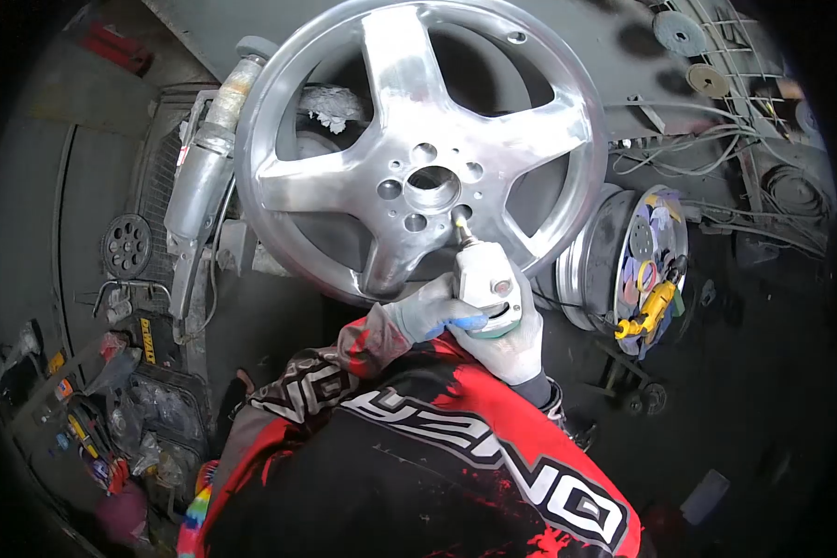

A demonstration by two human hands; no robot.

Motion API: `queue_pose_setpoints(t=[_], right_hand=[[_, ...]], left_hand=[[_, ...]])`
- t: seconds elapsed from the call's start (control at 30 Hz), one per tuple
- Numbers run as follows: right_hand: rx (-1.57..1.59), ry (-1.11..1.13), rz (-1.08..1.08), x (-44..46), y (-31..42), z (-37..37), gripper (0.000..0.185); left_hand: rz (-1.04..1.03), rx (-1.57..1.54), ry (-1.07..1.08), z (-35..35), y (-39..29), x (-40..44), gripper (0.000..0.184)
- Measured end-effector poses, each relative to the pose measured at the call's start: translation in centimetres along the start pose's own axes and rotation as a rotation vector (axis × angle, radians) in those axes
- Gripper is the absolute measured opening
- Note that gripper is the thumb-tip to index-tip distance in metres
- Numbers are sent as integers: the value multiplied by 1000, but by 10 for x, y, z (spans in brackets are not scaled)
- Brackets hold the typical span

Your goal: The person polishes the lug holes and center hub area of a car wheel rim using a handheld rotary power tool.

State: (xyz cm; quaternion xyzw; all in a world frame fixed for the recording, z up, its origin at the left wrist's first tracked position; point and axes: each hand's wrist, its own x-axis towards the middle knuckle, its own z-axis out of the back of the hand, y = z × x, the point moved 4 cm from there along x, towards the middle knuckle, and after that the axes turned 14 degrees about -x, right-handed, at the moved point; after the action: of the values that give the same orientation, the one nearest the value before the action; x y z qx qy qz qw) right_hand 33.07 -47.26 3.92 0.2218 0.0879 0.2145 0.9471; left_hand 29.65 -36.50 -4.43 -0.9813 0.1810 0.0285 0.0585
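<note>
A five-spoke silver wheel rim [418, 167] faces me, with a round centre bore and several smaller holes around it. Both my hands, in light gloves, are closed on a white handheld power tool [485, 279]. My left hand [428, 312] wraps the tool's left side, blue showing at its fingertips. Around its right and lower side is my right hand [511, 339]. The tool's narrow tip points up at the lower right bolt hole; whether it touches the metal I cannot tell.
Another rim [593, 260] stands at the right, holding discs and a yellow tool [653, 312]. Cables and a wire rack with discs [679, 33] are at upper right. A large metal grinder-like tool [200, 177] is left of the wheel. Bags and tools lie at lower left.
</note>
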Motion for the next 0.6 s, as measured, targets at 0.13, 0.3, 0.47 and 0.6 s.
queue_pose_setpoints(t=[0.13, 0.3, 0.47, 0.6], right_hand=[[-43, -69, -1, -5, 1, 1, 90], [-26, -113, -42, -14, 4, 0, 95], [-40, -34, -124, -15, 14, -6, 96], [-77, -19, -121, -11, 16, -9, 98]], left_hand=[[70, 286, 65, -10, -11, 6, 66], [-23, 541, 70, 4, -2, 8, 54], [-8, 481, 52, 6, -9, -3, 55], [104, 261, 29, 0, -15, -4, 55]])
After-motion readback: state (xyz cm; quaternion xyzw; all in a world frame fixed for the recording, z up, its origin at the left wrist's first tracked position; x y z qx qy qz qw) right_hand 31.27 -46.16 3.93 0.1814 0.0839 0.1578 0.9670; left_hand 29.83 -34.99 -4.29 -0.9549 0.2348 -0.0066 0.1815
